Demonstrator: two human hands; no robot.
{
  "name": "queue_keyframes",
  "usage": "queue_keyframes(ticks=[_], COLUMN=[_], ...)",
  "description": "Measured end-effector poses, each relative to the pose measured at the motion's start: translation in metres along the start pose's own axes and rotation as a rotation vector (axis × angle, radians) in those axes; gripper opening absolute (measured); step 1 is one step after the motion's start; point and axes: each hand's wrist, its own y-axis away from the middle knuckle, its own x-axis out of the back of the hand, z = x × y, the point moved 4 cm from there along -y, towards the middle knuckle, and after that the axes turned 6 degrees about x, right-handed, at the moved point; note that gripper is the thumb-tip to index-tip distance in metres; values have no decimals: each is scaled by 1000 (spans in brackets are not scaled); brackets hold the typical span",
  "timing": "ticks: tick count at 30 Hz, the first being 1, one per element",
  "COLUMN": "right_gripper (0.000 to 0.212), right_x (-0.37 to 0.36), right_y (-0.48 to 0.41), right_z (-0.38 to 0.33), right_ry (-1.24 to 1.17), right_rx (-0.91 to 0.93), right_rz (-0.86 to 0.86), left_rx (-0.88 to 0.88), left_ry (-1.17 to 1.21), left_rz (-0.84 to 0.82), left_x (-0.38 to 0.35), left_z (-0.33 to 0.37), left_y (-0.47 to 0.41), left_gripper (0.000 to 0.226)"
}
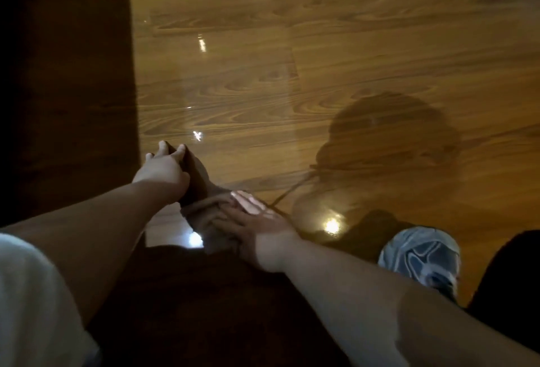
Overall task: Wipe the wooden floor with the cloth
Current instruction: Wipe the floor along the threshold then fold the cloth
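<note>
A brown cloth point(201, 209) lies bunched on the glossy wooden floor point(292, 80) near the bottom centre. My left hand point(162, 168) grips the cloth's far end, which stands up between its fingers. My right hand point(254, 220) rests flat on the near part of the cloth, fingers spread and pressing it down. Part of the cloth is hidden under both hands.
A dark wooden furniture panel point(73, 74) fills the left side, right beside my left hand. My light blue shoe point(420, 258) and dark trouser leg point(508, 279) sit at the lower right. A head shadow and several light reflections fall on the floor.
</note>
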Motion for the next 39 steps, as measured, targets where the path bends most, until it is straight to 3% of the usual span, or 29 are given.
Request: queue_keyframes(ticks=[1,2,3,5,6,7,8,10,11,13,15,18,20,23,25,26,30,32,36,37,39], right_gripper=[55,55,54,58,62,61,56,52,57,57,49,51,51,58,62,59,58,65,62,57,56], right_x=[5,18,36,79,89,93,93,81,68,23,-15,-17,15,87,125,131,94,47,12,15,45], right_y=[16,32,54,105,124,133,131,106,94,65,51,69,87,130,154,159,117,96,73,83,119], right_z=[12,32,69,141,164,176,176,150,132,85,40,7,37,116,132,122,74,50,27,37,80], right_ry=[59,184,255,270,177,65,-7,10,40,111,32,-3,-34,75,3,-36,-20,117,75,87,125], right_rx=[57,-14,-229,-836,-1090,-1234,-1250,-1110,-1075,-778,-474,-109,-249,-820,-1156,-1233,-1115,-869,-184,-130,-364], right_rz=[-63,-74,-25,127,85,-41,-164,-298,-257,-241,-274,-316,-169,33,41,11,-59,-118,-260,-262,-158], left_rx=[18,28,30,40,44,46,46,48,52,53,47,25,14,45,19,-14,-39,-23,-11,-20,-72], left_ry=[12,4,-6,-25,-30,-40,-43,-55,-70,-65,-40,-48,-92,-100,-8,19,-35,-32,-12,-8,29], left_rz=[-11,-22,-36,-62,-67,-75,-67,-69,-88,-95,-84,-133,-156,-152,-118,-109,-39,-52,-10,-10,-9], left_x=[4,3,6,3,2,1,0,-1,-2,-6,-8,-21,-27,-24,-17,-18,-22,-25,-14,-11,-5], left_z=[3,3,7,10,12,13,14,18,21,28,35,33,32,45,61,66,66,67,77,80,88], left_y=[4,2,7,12,11,13,13,17,22,24,25,33,35,33,34,34,33,38,30,27,16], left_gripper=[67,67,67,68,69,70,70,70,70,69,65,68,75,71,54,47,49,53,37,32,32])
